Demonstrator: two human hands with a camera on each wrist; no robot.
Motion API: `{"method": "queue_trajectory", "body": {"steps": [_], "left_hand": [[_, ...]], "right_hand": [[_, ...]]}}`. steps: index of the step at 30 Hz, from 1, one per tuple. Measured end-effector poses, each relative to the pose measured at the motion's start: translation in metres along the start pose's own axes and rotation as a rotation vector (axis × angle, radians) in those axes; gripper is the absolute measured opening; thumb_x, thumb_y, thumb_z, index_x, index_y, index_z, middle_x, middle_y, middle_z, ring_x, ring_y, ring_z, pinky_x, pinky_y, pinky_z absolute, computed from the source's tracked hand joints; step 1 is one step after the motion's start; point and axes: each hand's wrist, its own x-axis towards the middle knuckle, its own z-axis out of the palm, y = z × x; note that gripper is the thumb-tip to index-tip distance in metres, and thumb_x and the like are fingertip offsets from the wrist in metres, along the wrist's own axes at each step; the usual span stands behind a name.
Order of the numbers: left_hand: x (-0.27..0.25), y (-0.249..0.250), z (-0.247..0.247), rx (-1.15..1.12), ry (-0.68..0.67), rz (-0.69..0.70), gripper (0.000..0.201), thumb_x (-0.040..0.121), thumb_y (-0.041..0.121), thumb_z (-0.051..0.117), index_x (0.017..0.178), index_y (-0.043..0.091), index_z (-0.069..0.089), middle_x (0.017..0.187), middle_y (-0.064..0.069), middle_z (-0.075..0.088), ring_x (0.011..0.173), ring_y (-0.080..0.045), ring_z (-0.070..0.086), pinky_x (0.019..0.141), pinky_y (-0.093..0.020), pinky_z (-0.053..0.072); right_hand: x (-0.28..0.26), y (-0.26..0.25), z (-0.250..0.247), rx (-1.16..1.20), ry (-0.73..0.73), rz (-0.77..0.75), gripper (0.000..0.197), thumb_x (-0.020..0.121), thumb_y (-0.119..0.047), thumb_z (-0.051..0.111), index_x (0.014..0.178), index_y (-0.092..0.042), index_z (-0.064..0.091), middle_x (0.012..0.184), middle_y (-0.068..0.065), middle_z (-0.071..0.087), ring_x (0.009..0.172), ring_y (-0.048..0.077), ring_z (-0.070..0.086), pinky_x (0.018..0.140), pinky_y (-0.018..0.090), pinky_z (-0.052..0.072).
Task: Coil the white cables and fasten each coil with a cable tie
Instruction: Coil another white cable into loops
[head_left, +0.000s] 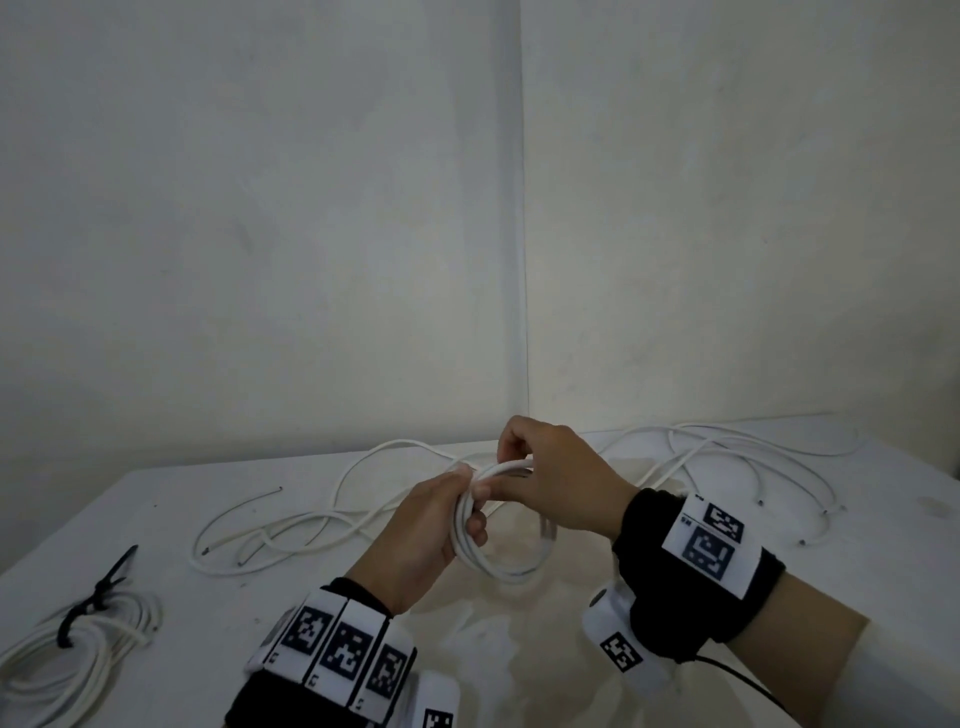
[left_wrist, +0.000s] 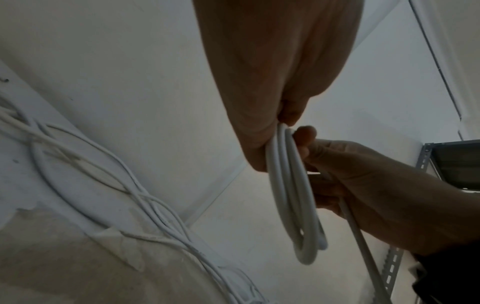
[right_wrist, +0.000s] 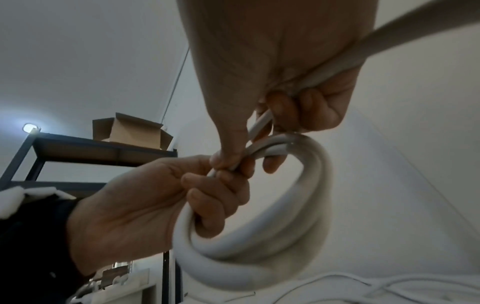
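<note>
In the head view my left hand (head_left: 470, 501) grips a small coil of white cable (head_left: 501, 566) held above the table, fingers curled through its loops. My right hand (head_left: 496, 467) pinches a strand of the same cable at the top of the coil, thumb against the left hand's fingers. The left wrist view shows the coil (left_wrist: 291, 195) hanging edge-on from my left hand (left_wrist: 283, 117). In the right wrist view the cable's free run (right_wrist: 389, 39) passes through my right hand (right_wrist: 259, 123) and off to the upper right. A finished coil (head_left: 78, 644) bound with a black cable tie (head_left: 98, 597) lies at the near left.
Loose white cables (head_left: 291, 525) sprawl over the white table (head_left: 857, 571) behind my hands, with more cables (head_left: 727, 457) at the back right. Walls meet in a corner just behind the table. A dark metal shelf (right_wrist: 103, 148) carrying an open cardboard box (right_wrist: 130, 131) stands off to the left.
</note>
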Motion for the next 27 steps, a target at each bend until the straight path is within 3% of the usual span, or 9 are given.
{"method": "queue_trajectory", "body": {"steps": [3, 7, 12, 15, 18, 23, 27], "left_hand": [[0.001, 0.0, 0.003, 0.023, 0.009, 0.016, 0.032, 0.1, 0.017, 0.028, 0.076, 0.008, 0.048, 0.061, -0.001, 0.042, 0.046, -0.007, 0.04, 0.054, -0.023, 0.039], [0.0, -0.001, 0.004, 0.019, 0.052, 0.015, 0.033, 0.1, 0.022, 0.032, 0.077, 0.007, 0.051, 0.063, -0.003, 0.045, 0.047, -0.008, 0.045, 0.055, -0.025, 0.039], [-0.002, -0.009, 0.002, 0.016, 0.034, -0.04, 0.025, 0.092, 0.026, 0.05, 0.099, 0.003, 0.056, 0.07, -0.004, 0.055, 0.057, -0.01, 0.059, 0.061, -0.024, 0.051], [-0.002, -0.007, -0.003, -0.106, 0.015, -0.118, 0.021, 0.092, 0.021, 0.049, 0.087, 0.002, 0.056, 0.066, -0.005, 0.062, 0.066, -0.015, 0.068, 0.065, -0.026, 0.057], [-0.003, -0.002, -0.002, -0.124, -0.014, -0.156, 0.033, 0.096, 0.025, 0.042, 0.076, 0.004, 0.057, 0.065, -0.006, 0.061, 0.072, -0.018, 0.069, 0.076, -0.03, 0.055], [0.0, -0.005, 0.009, -0.154, 0.094, -0.041, 0.022, 0.097, 0.018, 0.041, 0.086, 0.007, 0.057, 0.065, -0.003, 0.052, 0.058, -0.01, 0.061, 0.072, -0.029, 0.052], [-0.002, -0.008, 0.01, -0.065, 0.078, 0.037, 0.015, 0.097, 0.016, 0.041, 0.095, 0.013, 0.056, 0.06, 0.001, 0.05, 0.053, -0.009, 0.055, 0.07, -0.031, 0.047]], "right_hand": [[-0.002, 0.002, 0.0, -0.016, -0.019, 0.016, 0.035, 0.071, -0.042, 0.074, 0.091, -0.023, 0.052, 0.079, 0.0, 0.061, 0.067, 0.012, 0.053, 0.062, 0.025, 0.039], [0.0, 0.004, -0.001, -0.127, 0.025, -0.043, 0.028, 0.077, -0.046, 0.068, 0.075, -0.021, 0.056, 0.074, 0.001, 0.061, 0.071, 0.017, 0.054, 0.063, 0.029, 0.037], [-0.002, 0.011, 0.001, -0.08, 0.092, -0.075, 0.027, 0.082, -0.042, 0.063, 0.075, -0.018, 0.051, 0.066, -0.001, 0.057, 0.064, 0.018, 0.052, 0.061, 0.03, 0.038], [-0.002, 0.018, 0.002, -0.075, 0.161, -0.055, 0.03, 0.083, -0.042, 0.062, 0.073, -0.02, 0.045, 0.057, -0.008, 0.046, 0.055, 0.009, 0.043, 0.056, 0.022, 0.033], [-0.003, 0.022, 0.002, -0.083, 0.2, -0.059, 0.032, 0.083, -0.042, 0.061, 0.068, -0.025, 0.039, 0.054, -0.009, 0.043, 0.052, 0.008, 0.041, 0.054, 0.021, 0.031], [-0.001, 0.023, 0.003, -0.051, 0.224, -0.059, 0.034, 0.084, -0.043, 0.06, 0.066, -0.028, 0.036, 0.054, -0.009, 0.043, 0.052, 0.008, 0.041, 0.054, 0.02, 0.031], [-0.003, 0.025, 0.003, -0.065, 0.209, -0.059, 0.032, 0.085, -0.042, 0.059, 0.072, -0.02, 0.04, 0.055, -0.009, 0.042, 0.052, 0.008, 0.039, 0.054, 0.019, 0.03]]}}
